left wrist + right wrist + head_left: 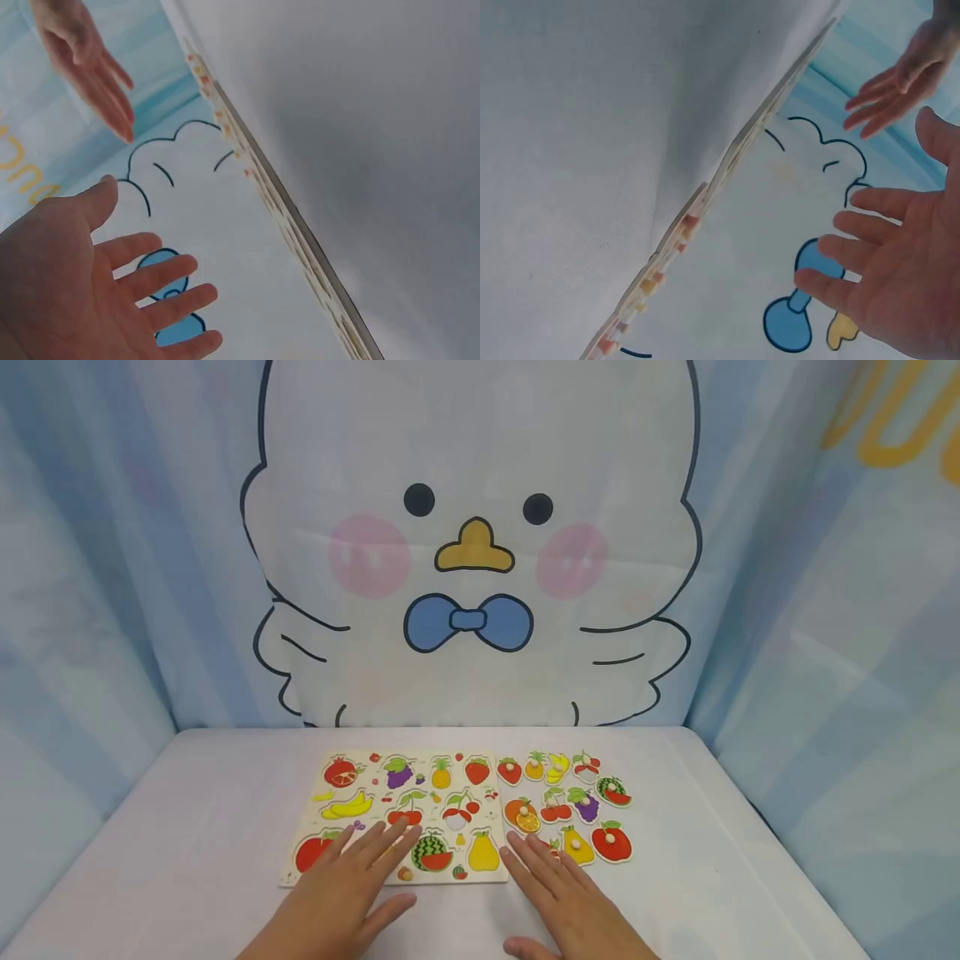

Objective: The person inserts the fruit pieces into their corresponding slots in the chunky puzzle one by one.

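My left hand [341, 885] hovers palm down, fingers spread, over the front edge of a fruit puzzle board [300, 860]; it overlaps the lower row of pictures in the head view. My right hand [566, 897] is held the same way, beside the board's front right corner and in front of the loose fruit pieces. Both wrist views show straight, parted fingers with nothing held. Among the knobbed pieces right of the board are an apple [612, 842], a pear [577, 845], an orange [522, 816] and grapes [584, 805]. A red piece is partly hidden behind the right fingers.
The white table [705, 885] runs back to a curtain [480, 685] printed with a white cartoon bird. Blue curtains [75, 610] hang at both sides. Other loose pieces, such as a strawberry [509, 771] and a watermelon [613, 791], lie close together near the board.
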Tool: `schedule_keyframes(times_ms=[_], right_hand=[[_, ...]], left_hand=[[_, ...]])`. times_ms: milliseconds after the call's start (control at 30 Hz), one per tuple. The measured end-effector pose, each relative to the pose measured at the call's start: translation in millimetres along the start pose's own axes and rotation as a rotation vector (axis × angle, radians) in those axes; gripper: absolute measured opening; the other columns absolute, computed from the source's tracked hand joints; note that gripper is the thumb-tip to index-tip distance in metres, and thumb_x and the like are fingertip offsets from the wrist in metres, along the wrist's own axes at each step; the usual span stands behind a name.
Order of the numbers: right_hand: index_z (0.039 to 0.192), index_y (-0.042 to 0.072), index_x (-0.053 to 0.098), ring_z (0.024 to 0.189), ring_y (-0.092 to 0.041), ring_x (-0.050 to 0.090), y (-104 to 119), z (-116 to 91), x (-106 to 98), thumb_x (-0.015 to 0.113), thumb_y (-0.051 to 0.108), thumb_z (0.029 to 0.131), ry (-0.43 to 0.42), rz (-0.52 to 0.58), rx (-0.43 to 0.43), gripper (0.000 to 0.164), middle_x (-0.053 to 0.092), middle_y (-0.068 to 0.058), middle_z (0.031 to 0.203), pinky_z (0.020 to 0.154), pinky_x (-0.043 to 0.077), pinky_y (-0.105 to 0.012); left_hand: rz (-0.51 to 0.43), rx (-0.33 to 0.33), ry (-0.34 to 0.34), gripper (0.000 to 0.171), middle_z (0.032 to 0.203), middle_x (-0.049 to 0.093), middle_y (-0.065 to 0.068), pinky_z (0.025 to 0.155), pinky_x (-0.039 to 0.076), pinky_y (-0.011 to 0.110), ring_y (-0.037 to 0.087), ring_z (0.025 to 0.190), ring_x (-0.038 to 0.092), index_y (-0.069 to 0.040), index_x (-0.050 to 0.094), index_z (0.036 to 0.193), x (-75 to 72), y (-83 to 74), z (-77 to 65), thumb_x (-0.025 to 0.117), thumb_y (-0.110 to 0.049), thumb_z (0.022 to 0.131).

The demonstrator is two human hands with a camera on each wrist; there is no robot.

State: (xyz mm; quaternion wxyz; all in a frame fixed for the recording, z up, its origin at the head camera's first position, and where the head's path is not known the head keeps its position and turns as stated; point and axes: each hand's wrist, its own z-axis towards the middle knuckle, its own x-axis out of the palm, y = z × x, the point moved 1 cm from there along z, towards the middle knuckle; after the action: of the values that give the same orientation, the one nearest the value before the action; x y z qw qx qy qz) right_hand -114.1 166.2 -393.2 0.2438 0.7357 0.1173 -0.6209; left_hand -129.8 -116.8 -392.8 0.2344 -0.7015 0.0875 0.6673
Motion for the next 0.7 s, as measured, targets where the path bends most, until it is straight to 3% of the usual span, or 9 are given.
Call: schedule_keyframes(times_ms=[133, 300, 500, 700], right_hand=[[0.153, 0.035, 0.015, 0.146, -0.021, 0.018, -3, 0, 0, 0.041, 0.074, 0.085, -0.003, 0.023, 0.012, 0.083, 0.015, 0.009, 0.16, 0.112, 0.024, -0.057], [0.153, 0.037, 0.014, 0.142, -0.022, 0.03, -11, 0, -2, 0.043, 0.074, 0.084, -0.025, 0.027, 0.025, 0.084, 0.02, 0.009, 0.159, 0.106, 0.036, -0.056], [0.152, 0.033, 0.022, 0.137, -0.024, 0.038, -20, 1, -7, 0.052, 0.069, 0.083, -0.036, 0.076, 0.064, 0.083, 0.029, 0.004, 0.156, 0.099, 0.044, -0.053], [0.15, 0.03, 0.029, 0.134, -0.025, 0.04, -25, 6, -10, 0.062, 0.063, 0.081, -0.013, 0.16, 0.162, 0.083, 0.035, 0.002, 0.153, 0.097, 0.046, -0.054]], left_hand=[[-0.047, -0.052, -0.027, 0.076, 0.143, 0.048, -0.005, 0.111, 0.03, 0.054, 0.022, 0.131, 0.046, -0.031, 0.039, 0.146, -1.5, 9.5, 3.8, 0.033, -0.076, 0.085], [-0.045, -0.097, -0.069, 0.065, 0.141, 0.051, -0.008, 0.106, 0.038, 0.052, 0.021, 0.126, 0.05, -0.037, 0.041, 0.144, -4.5, 21.0, 9.2, 0.065, -0.051, 0.085], [-0.019, -0.11, -0.136, 0.064, 0.136, 0.056, -0.002, 0.1, 0.045, 0.052, 0.025, 0.121, 0.055, -0.029, 0.047, 0.141, -6.6, 41.9, 15.1, 0.072, -0.04, 0.083], [-0.053, -0.196, -0.097, 0.064, 0.134, 0.057, 0.006, 0.091, 0.047, 0.059, 0.032, 0.118, 0.056, -0.024, 0.049, 0.14, -6.6, 65.1, 24.7, 0.074, -0.035, 0.082]])
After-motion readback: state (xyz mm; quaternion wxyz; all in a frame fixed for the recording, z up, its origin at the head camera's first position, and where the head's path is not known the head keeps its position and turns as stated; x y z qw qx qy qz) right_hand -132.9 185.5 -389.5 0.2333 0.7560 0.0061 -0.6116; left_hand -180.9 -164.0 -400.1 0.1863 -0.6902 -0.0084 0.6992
